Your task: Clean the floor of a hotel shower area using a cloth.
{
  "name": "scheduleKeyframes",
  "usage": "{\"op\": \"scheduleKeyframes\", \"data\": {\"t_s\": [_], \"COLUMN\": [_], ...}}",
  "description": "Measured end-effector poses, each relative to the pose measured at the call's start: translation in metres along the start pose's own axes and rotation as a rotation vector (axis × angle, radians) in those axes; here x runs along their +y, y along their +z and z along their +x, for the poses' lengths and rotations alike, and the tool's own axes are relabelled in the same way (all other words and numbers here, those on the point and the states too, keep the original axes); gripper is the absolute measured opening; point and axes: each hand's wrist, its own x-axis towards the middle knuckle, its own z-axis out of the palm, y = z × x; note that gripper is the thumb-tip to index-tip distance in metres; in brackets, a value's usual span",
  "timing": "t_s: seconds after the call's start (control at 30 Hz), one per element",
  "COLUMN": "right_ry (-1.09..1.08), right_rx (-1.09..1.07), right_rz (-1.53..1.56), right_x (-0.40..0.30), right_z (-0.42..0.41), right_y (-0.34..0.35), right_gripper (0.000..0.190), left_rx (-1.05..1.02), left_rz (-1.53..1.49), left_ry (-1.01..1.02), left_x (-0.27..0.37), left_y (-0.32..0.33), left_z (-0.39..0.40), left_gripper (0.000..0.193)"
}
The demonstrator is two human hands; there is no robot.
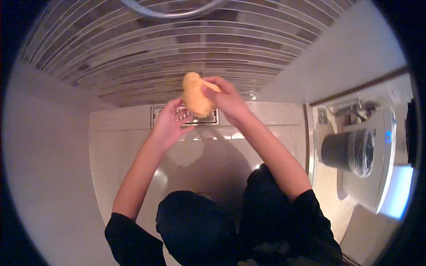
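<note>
A bunched yellow-orange cloth [196,96] hangs in the air above a rectangular metal floor drain [155,114]. My right hand [226,99] grips the cloth from its right side, thumb pressed on top. Just left of the cloth is my left hand [168,124], palm turned inward and fingers spread. Its index fingertip is close to the cloth's edge; I cannot tell whether it touches. Part of the drain is hidden behind the cloth and my left fingers.
A striped tile wall [166,50] rises ahead, with a curved metal shower hose [173,15] at the top. Pale walls flank the wet floor [126,159]. At right, beyond a framed edge [308,143], lies a lined waste bin [336,151] beside a white fixture [362,189].
</note>
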Motion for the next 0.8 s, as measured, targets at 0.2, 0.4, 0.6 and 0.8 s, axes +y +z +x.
{"op": "scheduleKeyframes", "data": {"t_s": [0.2,0.4,0.6,0.8], "right_ry": [0.186,0.105,0.319,0.170], "right_rx": [0.069,0.408,0.047,0.319], "right_rz": [0.371,-0.007,0.614,0.460], "right_x": [0.022,0.085,0.071,0.098], "right_z": [0.000,0.034,0.018,0.035], "right_y": [-0.017,-0.024,0.003,0.003], "right_gripper": [0.029,0.051,0.055,0.037], "left_rx": [-0.045,0.089,0.134,0.054], "left_rz": [-0.090,-0.059,-0.034,0.048], "left_ry": [0.057,0.128,0.200,0.177], "left_x": [-0.012,-0.035,-0.040,-0.052], "left_y": [0.039,0.047,0.028,0.011], "left_z": [0.049,0.092,0.099,0.124], "left_gripper": [0.054,0.042,0.040,0.043]}}
